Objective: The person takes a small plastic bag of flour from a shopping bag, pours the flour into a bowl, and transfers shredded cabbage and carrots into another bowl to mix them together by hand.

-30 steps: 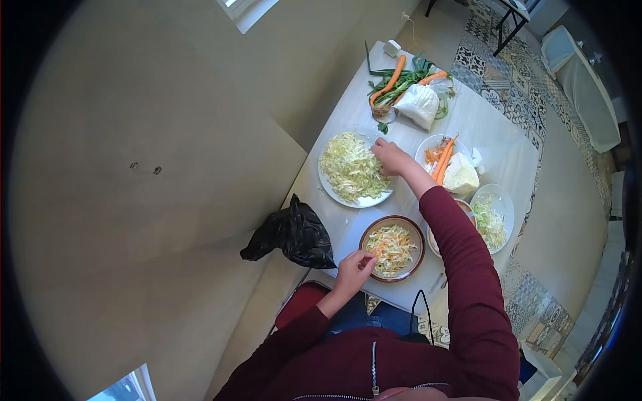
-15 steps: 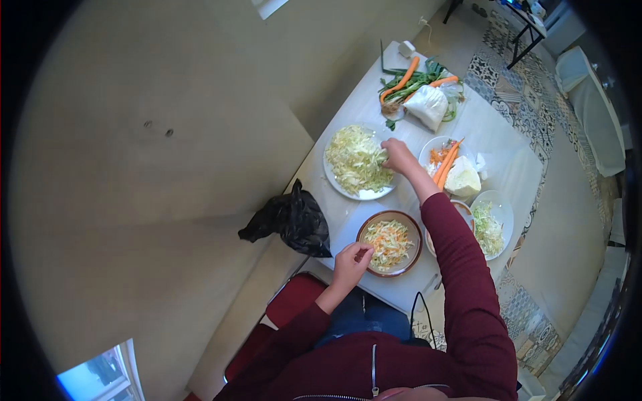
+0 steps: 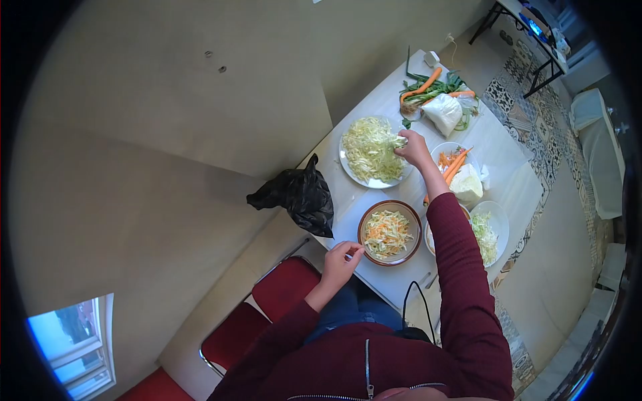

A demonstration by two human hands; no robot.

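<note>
My right hand (image 3: 414,148) is closed on a pinch of shredded cabbage (image 3: 399,144) at the right edge of a large white plate (image 3: 382,184) heaped with pale green shredded cabbage (image 3: 369,148). Near me stands a brown-rimmed bowl (image 3: 391,262) holding mixed cabbage and carrot shreds (image 3: 386,232). My left hand (image 3: 342,262) is at the bowl's left rim, its fingers curled with thumb and fingertips together; I see nothing in them. Whether it touches the rim, I cannot tell.
Whole carrots (image 3: 453,167) and a cabbage piece (image 3: 467,184) lie right of my forearm, above another plate of shreds (image 3: 495,220). Greens (image 3: 435,90) and a white-filled plastic bag (image 3: 443,113) occupy the far end. A black plastic bag (image 3: 301,200) sits at the left edge, above red chairs (image 3: 284,287).
My right hand has lifted slightly with a clump of shredded cabbage now visible in its fingers. My left hand has drawn back from above the bowl to its rim. The camera view has shifted.
</note>
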